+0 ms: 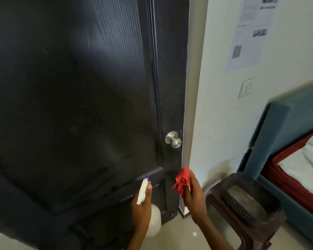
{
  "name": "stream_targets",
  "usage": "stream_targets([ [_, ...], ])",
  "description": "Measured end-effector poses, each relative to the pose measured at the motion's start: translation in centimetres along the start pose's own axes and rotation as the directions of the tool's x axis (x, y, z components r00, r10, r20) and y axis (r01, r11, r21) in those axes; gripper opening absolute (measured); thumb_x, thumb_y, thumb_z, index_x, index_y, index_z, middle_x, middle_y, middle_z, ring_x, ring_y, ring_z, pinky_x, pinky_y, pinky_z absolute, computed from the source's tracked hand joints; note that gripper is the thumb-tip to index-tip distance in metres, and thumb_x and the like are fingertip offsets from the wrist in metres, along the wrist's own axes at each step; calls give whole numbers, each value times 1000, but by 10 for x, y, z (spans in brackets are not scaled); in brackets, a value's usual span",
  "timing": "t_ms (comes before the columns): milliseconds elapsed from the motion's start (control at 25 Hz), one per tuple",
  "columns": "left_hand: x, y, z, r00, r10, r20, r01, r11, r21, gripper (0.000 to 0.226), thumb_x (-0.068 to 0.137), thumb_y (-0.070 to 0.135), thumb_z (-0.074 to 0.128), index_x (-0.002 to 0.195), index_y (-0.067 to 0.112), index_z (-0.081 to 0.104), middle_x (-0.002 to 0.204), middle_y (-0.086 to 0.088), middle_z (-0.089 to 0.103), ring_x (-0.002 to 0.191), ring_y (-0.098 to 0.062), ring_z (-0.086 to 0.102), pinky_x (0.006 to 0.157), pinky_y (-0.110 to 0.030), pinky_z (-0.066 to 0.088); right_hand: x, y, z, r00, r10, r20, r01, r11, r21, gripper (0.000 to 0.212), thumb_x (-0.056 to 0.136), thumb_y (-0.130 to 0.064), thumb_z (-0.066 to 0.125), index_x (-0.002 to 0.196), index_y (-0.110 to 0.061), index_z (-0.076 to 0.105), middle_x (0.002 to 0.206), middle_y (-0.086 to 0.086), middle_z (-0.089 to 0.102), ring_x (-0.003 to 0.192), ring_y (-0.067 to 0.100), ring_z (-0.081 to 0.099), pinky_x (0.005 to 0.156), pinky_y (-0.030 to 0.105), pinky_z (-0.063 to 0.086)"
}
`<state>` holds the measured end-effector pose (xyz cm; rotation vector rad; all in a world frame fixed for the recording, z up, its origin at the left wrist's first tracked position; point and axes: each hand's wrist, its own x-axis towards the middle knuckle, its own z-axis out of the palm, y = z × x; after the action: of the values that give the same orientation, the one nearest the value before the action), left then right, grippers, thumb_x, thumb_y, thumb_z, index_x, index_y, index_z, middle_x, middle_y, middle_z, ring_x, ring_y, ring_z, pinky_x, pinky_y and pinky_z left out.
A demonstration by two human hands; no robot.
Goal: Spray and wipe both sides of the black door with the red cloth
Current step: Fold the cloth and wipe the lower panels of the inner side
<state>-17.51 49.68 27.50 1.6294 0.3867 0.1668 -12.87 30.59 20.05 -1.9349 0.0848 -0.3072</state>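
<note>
Bedroom corner w/ pale wall (215, 105): black door (70, 96) fills your view, silver knob (173, 139) near its right edge. Your left hand (142, 208) has its grip curled round a white spray bottle (143, 191), nozzle toward the door. Right hand (194, 197) pinches the bunched red cloth (182, 181) just beside the door's edge, maybe touching, too blurry to tell.
</note>
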Motion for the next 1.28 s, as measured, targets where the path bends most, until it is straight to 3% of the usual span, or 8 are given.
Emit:
stream_targets([
  [120, 12, 10, 20, 978, -87, -189, 81, 996, -42, 15, 91, 30, 71, 99, 17, 68, 95, -1, 73, 97, -22, 71, 93, -36, 54, 47, -12, -13, 981, -188, 49, 192, 974, -123, 74, 99, -69, 41, 162, -35, 22, 158, -5, 43, 137, 24, 53, 111, 47, 48],
  [200, 19, 16, 36, 974, -72, -216, 61, 997, -56, 5, 91, 25, 71, 88, 24, 67, 87, -3, 73, 86, -20, 71, 91, -42, 56, 83, -15, -19, 956, -282, 88, 293, 938, -184, 72, 102, -51, 51, 163, -29, 20, 167, -3, 29, 149, 29, 37, 116, 53, 40],
  [360, 39, 28, 69, 956, -20, -294, -1, 997, -73, 13, 93, 26, 69, 84, 33, 63, 85, -6, 74, 82, -21, 71, 85, -39, 57, 135, -14, -12, 893, -412, 180, 447, 851, -276, 87, 100, -29, 65, 163, -39, 7, 171, -8, 15, 156, 30, 20, 116, 60, 35],
  [600, 60, 39, 104, 923, 101, -371, -121, 992, -32, 20, 88, 29, 70, 75, 14, 66, 65, -1, 66, 64, -12, 68, 67, -30, 52, 169, -7, 8, 866, -383, 321, 488, 784, -383, 118, 87, -22, 82, 163, -34, -6, 171, 2, 3, 155, 41, 16, 110, 67, 40],
  [720, 76, 47, 104, 930, 162, -331, -167, 986, 14, 48, 86, 44, 65, 116, 7, 69, 97, 5, 72, 91, 7, 67, 85, -20, 52, 175, -13, 15, 866, -384, 319, 492, 767, -412, 119, 80, -20, 88, 165, -27, 3, 171, 10, 6, 154, 44, 18, 109, 65, 41],
  [840, 94, 41, 101, 937, 159, -311, -149, 987, 56, 69, 90, 38, 64, 152, 20, 40, 145, -2, 57, 134, -12, 53, 113, -29, 41, 179, -15, 18, 858, -391, 333, 505, 761, -408, 120, 77, -18, 89, 165, -23, 8, 170, 13, 9, 150, 48, 25, 103, 58, 45],
  [1040, 120, 42, 101, 911, 202, -360, -168, 978, 125, 67, 92, 34, 64, 150, 34, 30, 149, -10, 53, 141, -24, 47, 117, -34, 38, 187, -10, 24, 845, -428, 319, 532, 724, -439, 114, 84, -27, 84, 165, -19, 4, 172, 11, -4, 156, 45, 0, 110, 59, 28],
  [1280, 140, 44, 102, 930, 177, -321, -138, 980, 142, 67, 88, 52, 59, 144, 52, 23, 159, -2, 40, 148, -21, 36, 120, -44, 34, 197, -9, 39, 859, -432, 276, 512, 723, -463, 121, 82, -31, 85, 165, -21, -2, 172, 15, -1, 156, 46, 1, 113, 65, 26],
])
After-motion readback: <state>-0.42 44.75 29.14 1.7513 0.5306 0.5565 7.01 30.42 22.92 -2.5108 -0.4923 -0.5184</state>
